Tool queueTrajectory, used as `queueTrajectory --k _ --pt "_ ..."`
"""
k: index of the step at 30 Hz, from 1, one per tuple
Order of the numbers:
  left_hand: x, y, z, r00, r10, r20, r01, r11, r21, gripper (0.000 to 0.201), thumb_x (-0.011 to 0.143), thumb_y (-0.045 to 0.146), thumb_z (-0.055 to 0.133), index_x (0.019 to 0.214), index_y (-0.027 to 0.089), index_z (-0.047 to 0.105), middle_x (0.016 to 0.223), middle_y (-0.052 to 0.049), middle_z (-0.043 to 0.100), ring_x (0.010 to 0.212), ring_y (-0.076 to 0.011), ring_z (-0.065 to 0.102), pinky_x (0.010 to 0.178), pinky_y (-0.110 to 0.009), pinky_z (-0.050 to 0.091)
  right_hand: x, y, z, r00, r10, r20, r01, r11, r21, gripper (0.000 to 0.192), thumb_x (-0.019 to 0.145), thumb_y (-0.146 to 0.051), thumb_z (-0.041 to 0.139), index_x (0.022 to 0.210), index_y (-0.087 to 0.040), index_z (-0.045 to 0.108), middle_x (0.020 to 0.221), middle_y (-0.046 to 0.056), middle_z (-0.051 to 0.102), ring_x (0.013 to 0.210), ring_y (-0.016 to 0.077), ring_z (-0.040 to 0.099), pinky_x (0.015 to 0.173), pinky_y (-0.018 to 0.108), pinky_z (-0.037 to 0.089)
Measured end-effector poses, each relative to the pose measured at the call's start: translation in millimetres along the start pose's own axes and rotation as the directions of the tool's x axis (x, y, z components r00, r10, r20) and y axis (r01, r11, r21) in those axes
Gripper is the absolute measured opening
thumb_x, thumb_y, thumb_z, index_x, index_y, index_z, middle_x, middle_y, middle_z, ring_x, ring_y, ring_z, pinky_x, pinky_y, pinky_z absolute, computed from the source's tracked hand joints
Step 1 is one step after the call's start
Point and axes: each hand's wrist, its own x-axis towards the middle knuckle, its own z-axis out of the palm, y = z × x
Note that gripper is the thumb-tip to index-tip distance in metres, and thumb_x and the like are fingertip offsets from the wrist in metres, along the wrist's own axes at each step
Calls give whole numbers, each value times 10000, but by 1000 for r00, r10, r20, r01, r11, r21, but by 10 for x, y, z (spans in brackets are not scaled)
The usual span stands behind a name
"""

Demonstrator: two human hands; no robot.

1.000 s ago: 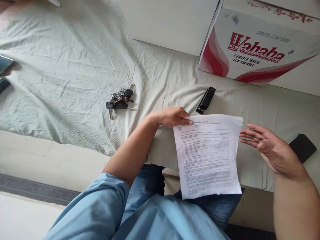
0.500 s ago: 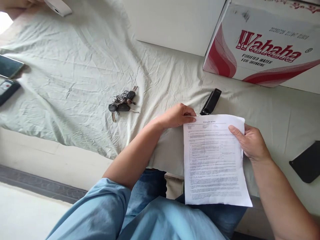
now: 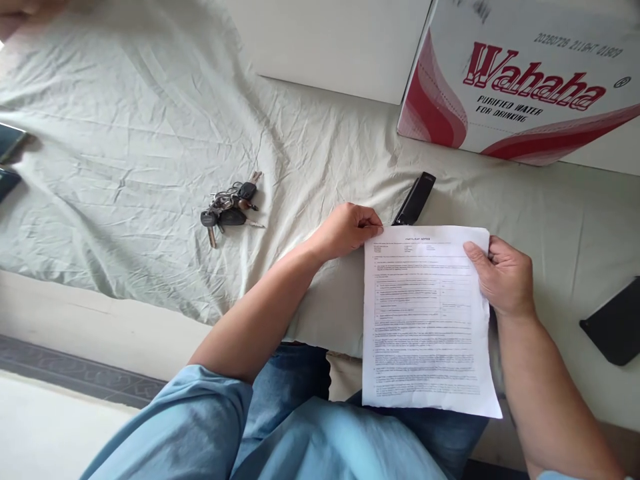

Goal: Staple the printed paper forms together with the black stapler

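Between my two hands is a printed sheet of paper (image 3: 425, 320), text side up, its lower part over my lap. My left hand (image 3: 350, 230) pinches its upper left corner. On the right edge near the top, my right hand (image 3: 507, 273) grips it with the thumb on the front and the other fingers hidden behind. Just beyond the paper's top edge lies a black stapler (image 3: 416, 199), its near end close to the sheet. A bunch of keys (image 3: 233, 208) rests on the cloth left of my left hand.
A Wahaha water carton (image 3: 525, 87) stands at the back right beside a plain white box (image 3: 335, 47). A flat black object (image 3: 615, 323) lies at the right. Dark devices (image 3: 11, 143) sit at the left edge. The table has a wrinkled pale green cloth (image 3: 125, 147).
The view has shifted slightly, so most things sit a little further left. Both hands keep hold of the paper. A white roll-like object at the top left has gone out of view.
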Motion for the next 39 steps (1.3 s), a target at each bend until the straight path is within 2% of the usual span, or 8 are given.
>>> queueTrajectory --k 5,9,13,16,23,29,35,39 --pt "36 -71 156 982 13 -188 -4 999 48 18 963 180 788 951 182 801 771 25 756 718 -115 626 747 -278 496 29 -10 -52 997 79 15 -78 996 -33 476 903 -664 888 757 -252 698 630 -40 565 586 152 468 542 320 371" --pt "21 -84 271 948 109 -298 -49 978 201 206 1018 138 692 1153 176 842 1048 -56 909 928 -168 776 941 -323 606 37 -19 -100 994 110 -6 -110 994 -2 465 881 -661 896 739 -263 703 629 -33 574 593 165 476 535 324 374" --pt "32 -96 321 958 169 -231 -121 970 210 441 1046 145 658 1474 177 760 1357 -106 931 916 -159 794 1039 -354 646 42 -20 -158 988 155 -26 -153 987 46 426 845 -636 949 762 -269 751 647 -23 641 608 179 518 532 321 408" --pt "52 -105 334 967 193 -165 -160 968 194 485 1045 157 670 1528 185 709 1426 -115 919 809 -142 758 1043 -373 652 53 -13 -199 980 198 -26 -196 978 64 424 816 -631 973 827 -242 803 689 -13 706 632 181 566 556 317 447" --pt "53 -81 324 976 181 -119 -156 968 197 532 1054 173 662 1585 176 669 1401 -110 925 811 -151 749 996 -367 634 71 -40 -233 968 248 -35 -242 963 114 397 745 -558 1018 834 -213 842 716 -3 725 667 164 574 583 303 448" --pt "74 -157 378 956 236 -174 -180 941 286 624 1061 158 613 1684 175 643 1271 -96 907 863 -166 734 1018 -366 634 90 -71 -232 968 246 -49 -240 965 105 384 734 -544 996 853 -207 858 712 6 735 658 169 581 575 310 448" --pt "59 -230 388 900 414 -133 -306 821 481 790 1027 27 449 1656 375 776 1380 -85 719 885 -146 636 812 -300 570 96 -33 -241 972 234 -1 -233 967 108 409 767 -580 1004 841 -227 810 715 -4 724 666 178 577 599 323 447" --pt "54 -241 368 905 420 -73 -342 817 464 776 1035 29 445 1630 375 803 1326 -81 689 943 -155 636 822 -284 575 95 20 -255 978 209 9 -209 976 69 426 842 -604 968 844 -229 768 705 -19 694 663 165 548 608 315 431"
